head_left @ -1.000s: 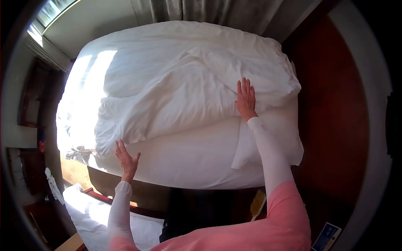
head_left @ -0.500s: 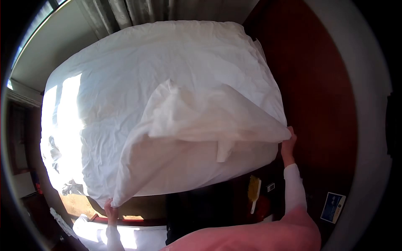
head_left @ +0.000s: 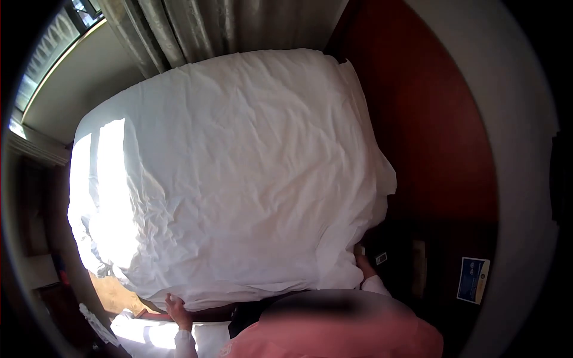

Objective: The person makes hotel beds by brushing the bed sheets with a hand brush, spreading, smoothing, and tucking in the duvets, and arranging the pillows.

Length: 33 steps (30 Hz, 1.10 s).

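A wrinkled white sheet (head_left: 239, 167) lies over the bed and hangs down along the near side. At the near left edge is my left hand (head_left: 177, 311), its fingers slightly parted against the sheet and not wrapped round it. My right hand (head_left: 365, 268) is low at the near right corner, where folds of the sheet draw in towards it. Its fingers are partly hidden by the cloth but appear closed on the edge.
A dark red headboard (head_left: 430, 131) stands on the right, with a blue-and-white card (head_left: 473, 280) near it. Grey curtains (head_left: 179, 30) hang at the far side. White bedding (head_left: 149, 331) lies behind my left hand. Sunlight falls across the bed's left end.
The raised, billowing near part of the sheet has come down flat over the bed. My right hand has moved down and inward; my left hand has shifted slightly right and loosened.
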Motion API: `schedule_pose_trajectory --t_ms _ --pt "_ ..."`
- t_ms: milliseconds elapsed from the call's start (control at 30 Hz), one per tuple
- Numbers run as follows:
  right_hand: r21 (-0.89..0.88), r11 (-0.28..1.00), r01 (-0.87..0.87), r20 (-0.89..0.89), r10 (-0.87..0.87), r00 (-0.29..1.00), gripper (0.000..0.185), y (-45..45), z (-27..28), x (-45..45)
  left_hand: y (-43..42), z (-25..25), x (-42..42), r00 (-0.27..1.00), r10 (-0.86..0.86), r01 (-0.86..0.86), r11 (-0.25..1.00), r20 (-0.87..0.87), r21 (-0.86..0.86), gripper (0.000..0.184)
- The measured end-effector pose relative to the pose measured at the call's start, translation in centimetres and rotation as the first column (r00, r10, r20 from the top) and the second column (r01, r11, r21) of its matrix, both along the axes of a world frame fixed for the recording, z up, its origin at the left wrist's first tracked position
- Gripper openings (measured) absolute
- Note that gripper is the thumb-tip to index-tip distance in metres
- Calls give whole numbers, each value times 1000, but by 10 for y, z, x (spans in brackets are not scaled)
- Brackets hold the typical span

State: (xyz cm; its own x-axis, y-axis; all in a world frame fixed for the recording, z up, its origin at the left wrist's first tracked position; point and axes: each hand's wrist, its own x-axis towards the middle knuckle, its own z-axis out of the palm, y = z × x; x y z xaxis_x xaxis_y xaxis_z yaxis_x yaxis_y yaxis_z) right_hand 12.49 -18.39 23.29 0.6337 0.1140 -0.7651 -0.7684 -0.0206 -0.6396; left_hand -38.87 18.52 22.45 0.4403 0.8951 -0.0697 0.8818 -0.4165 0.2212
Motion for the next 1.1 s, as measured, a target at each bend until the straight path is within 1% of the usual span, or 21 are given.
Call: schedule_pose_trajectory --t_ms 167,200,233,267,300,367,400,467,533,567,600,633,667,700,733,767,800,867,900,1000,1100 --pt "223 974 -50 -149 85 985 81 -2 -3 -4 3 25 1 995 -71 71 997 -67 -5 12" --pt "149 969 -198 -219 227 949 90 6 -11 9 1 35 -2 994 -90 93 995 -65 44 12" --pt "-93 908 -409 -236 379 895 79 -13 -78 30 -5 40 -9 996 -69 72 996 -57 55 12" --pt "-267 775 -572 -216 530 820 63 -39 -155 47 -9 44 -13 997 -66 69 996 -47 59 14" --pt "-572 185 -799 -260 883 390 70 -62 -213 66 -12 51 -14 999 -44 47 995 -26 89 15" --pt "-456 676 -579 -119 598 792 50 -91 -213 65 -19 69 -19 996 -69 75 991 -60 112 20" --pt "-408 784 -468 -140 453 881 51 -88 -187 52 -23 73 -24 999 -34 26 983 41 183 22" --pt "-403 832 -381 -206 323 924 52 -84 -150 41 -45 79 -43 992 102 -91 986 -73 140 27" --pt "-408 846 -344 -211 280 937 54 -74 -126 33 -90 20 -91 891 351 -372 928 -287 -23 24" --pt "-413 849 -329 -207 265 942 55 -69 -118 33 -111 -9 -117 803 478 -580 763 -356 -284 21" --pt "-417 853 -314 -196 253 947 56 -65 -109 32 -120 -6 -118 805 449 -587 697 -388 -411 21" --pt "-420 856 -302 -184 246 952 57 -58 -102 35 -122 -15 -114 776 490 -631 622 -398 -464 23" --pt "-425 854 -299 -171 248 954 58 -48 -95 39 -121 -22 -106 821 509 -561 632 -259 -535 27" --pt "-422 857 -296 -144 259 955 59 -36 -87 49 -115 -47 -98 718 669 -633 513 -192 -579 31" --pt "-419 858 -296 -111 275 955 60 -22 -80 59 -103 -77 -94 745 654 -569 521 -131 -637 33" --pt "-407 864 -297 -69 296 953 61 -6 -74 72 -90 -118 -90 831 533 -528 667 -159 -526 35" --pt "-389 870 -303 -16 322 947 62 6 -70 91 -59 -99 -58 792 560 -585 580 -244 -568 39" --pt "-318 896 -309 136 366 921 63 31 -65 151 13 -84 -5 913 403 -379 785 -61 -491 34" --pt "-104 917 -385 228 399 888 57 51 -110 247 49 -78 31 947 315 -256 858 64 -445 33" --pt "-86 946 -311 686 283 671 53 205 182 274 155 72 168 815 9 117 977 579 -179 52" --pt "53 931 -362 878 129 461 50 230 385 254 184 257 267 563 -351 267 934 748 237 51"
